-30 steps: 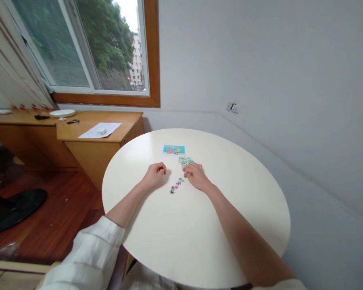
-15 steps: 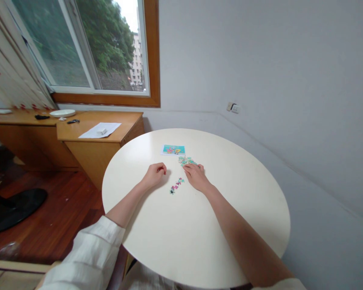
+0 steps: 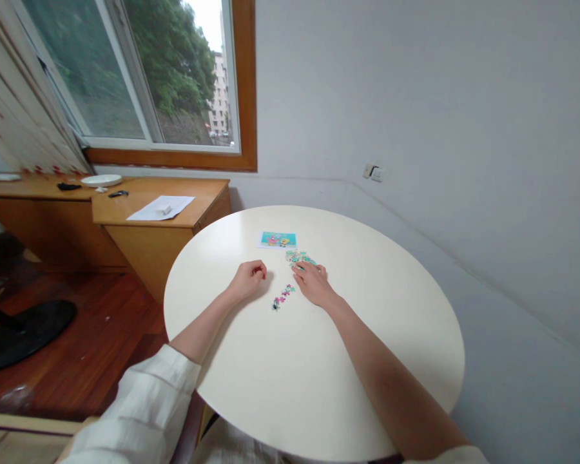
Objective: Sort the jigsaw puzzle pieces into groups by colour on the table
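Note:
My left hand (image 3: 249, 280) rests on the white table with its fingers curled in, and nothing shows in them. Fingers spread, my right hand (image 3: 313, 282) lies over the near edge of a pile of small jigsaw puzzle pieces (image 3: 296, 256), mostly green and white. Its fingertips touch the pile and cover part of it. Between the hands, a short slanting row of joined puzzle pieces (image 3: 283, 297) in pink, green and black lies on the table. Behind the pile is a teal picture card (image 3: 278, 240) with pink and yellow cartoon figures.
The oval white table (image 3: 290, 374) stands near the wall. To its left is a wooden desk (image 3: 207, 200) bearing a paper sheet (image 3: 149, 209) with a small white box (image 3: 164, 210), and a white plate (image 3: 101, 181). A black round base (image 3: 33, 335) stands on the floor.
The fingers of my right hand have shifted slightly at the edge of the pile. My left hand and the joined row stay where they were.

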The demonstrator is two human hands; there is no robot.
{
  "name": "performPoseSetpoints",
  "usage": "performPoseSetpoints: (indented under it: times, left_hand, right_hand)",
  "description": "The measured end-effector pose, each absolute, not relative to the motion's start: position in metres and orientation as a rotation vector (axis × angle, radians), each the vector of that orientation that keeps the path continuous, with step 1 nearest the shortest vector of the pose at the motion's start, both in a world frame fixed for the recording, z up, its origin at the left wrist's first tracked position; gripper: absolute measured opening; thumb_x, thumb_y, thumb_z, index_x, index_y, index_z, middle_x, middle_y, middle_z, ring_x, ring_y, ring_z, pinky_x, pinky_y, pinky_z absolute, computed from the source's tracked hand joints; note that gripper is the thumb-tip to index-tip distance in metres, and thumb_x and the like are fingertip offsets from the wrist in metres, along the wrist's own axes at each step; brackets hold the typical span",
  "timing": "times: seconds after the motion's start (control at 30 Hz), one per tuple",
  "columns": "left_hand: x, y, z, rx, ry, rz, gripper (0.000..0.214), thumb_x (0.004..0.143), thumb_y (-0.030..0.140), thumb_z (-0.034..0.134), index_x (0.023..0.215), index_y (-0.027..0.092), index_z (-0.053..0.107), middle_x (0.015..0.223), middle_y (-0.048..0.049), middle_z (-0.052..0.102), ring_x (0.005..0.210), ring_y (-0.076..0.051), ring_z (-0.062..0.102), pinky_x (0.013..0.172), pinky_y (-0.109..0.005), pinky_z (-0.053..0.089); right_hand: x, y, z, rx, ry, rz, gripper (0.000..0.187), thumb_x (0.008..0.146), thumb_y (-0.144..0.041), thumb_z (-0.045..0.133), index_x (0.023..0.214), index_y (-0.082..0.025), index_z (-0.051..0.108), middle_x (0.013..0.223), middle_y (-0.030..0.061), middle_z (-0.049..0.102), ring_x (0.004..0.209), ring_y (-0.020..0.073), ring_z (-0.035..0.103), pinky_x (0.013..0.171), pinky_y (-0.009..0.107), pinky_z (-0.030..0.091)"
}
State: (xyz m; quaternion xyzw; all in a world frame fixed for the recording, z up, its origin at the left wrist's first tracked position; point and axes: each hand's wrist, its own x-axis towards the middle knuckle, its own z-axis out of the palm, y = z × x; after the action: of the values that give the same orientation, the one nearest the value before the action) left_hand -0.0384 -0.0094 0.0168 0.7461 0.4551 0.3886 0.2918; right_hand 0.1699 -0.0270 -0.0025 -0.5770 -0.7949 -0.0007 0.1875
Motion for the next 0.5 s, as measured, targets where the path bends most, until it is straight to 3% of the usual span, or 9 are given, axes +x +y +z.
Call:
performPoseSetpoints:
  times: [0.23,0.5]
  left_hand:
    - [-0.039,-0.007,0.013,2.003,1.204,1.038,0.018,0.060,0.008,0.037,0.058,0.014,0.053,0.055,0.0013,0.055,0.054,-0.009,0.046,0.054,-0.020,0.034]
    - [-0.040,-0.007,0.013,1.999,1.213,1.037,0.018,0.060,0.009,0.037,0.059,0.015,0.054,0.056,0.0012,0.056,0.054,-0.010,0.046,0.054,-0.020,0.034]
  right_hand:
    - [0.171,-0.023,-0.003,-1.546,-2.131,0.018,0.031,0.089,-0.020,0.035,0.110,-0.021,0.058,0.122,0.0094,0.057,0.115,0.0196,0.047,0.095,0.043,0.028]
    - [0.174,-0.014,-0.009,-1.410,-1.822,0.338,0.025,0.085,-0.024,0.042,0.089,-0.023,0.067,0.100,0.0020,0.068,0.096,0.0168,0.060,0.086,0.032,0.044]
